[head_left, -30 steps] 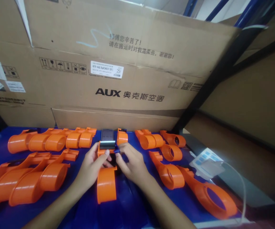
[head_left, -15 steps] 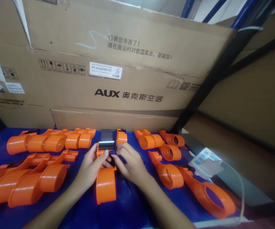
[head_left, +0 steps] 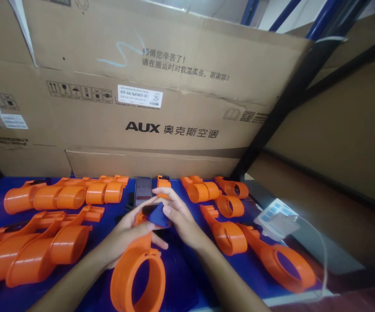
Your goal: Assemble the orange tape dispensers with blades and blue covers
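An orange tape dispenser [head_left: 121, 273] is held over the middle of the blue surface, its round ring tilted down toward me. My left hand [head_left: 127, 236] is closed around its upper, narrower part. At that end sits a blue piece [head_left: 159, 215], possibly a blade cover, pinched between the thumb and fingers of my right hand [head_left: 181, 220]. A dark part shows just beside the blue piece. The cutting edge is hidden in this view. Right behind my hands lies a phone [head_left: 143, 190] with its screen lit.
Several orange dispensers [head_left: 72, 197] line the left side in two rows, and more [head_left: 231, 238] lie to the right. A white box with a cable [head_left: 276, 219] rests at the right edge. A large cardboard box [head_left: 174, 104] stands behind, beside a dark rack post [head_left: 272, 104].
The dispenser has turned, so its ring now opens toward me and its toothed edge no longer shows. My right hand has come up onto the blue piece. The view has shifted slightly.
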A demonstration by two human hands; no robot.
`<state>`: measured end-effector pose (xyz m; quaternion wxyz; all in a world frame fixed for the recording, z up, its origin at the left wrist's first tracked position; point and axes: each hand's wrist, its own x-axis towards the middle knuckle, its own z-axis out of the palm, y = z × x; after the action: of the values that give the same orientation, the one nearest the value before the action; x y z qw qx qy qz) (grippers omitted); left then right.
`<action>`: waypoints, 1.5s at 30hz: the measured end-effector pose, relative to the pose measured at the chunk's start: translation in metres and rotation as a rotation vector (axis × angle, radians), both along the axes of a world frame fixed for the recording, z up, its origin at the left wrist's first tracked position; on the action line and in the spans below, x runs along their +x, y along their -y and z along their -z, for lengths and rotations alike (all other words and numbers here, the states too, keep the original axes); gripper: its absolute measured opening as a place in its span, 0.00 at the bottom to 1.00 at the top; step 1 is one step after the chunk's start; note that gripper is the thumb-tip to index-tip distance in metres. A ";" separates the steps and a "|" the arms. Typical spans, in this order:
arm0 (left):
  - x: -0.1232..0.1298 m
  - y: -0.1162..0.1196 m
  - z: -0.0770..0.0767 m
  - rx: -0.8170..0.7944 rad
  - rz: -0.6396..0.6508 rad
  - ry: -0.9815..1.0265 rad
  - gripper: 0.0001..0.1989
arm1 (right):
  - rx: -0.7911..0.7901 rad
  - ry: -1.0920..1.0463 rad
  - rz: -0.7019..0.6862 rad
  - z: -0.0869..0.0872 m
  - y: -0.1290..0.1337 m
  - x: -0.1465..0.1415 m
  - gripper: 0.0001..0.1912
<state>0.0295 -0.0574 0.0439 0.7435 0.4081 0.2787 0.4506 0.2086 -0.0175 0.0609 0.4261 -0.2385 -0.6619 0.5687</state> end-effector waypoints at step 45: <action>-0.035 -0.016 -0.011 -0.039 -0.277 0.420 0.34 | 0.652 0.877 0.150 0.006 0.011 -0.007 0.11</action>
<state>-0.0058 -0.0415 0.0554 0.7240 0.2492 0.1802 0.6175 0.2017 -0.0287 0.0548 0.2019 -0.3552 -0.9004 0.1495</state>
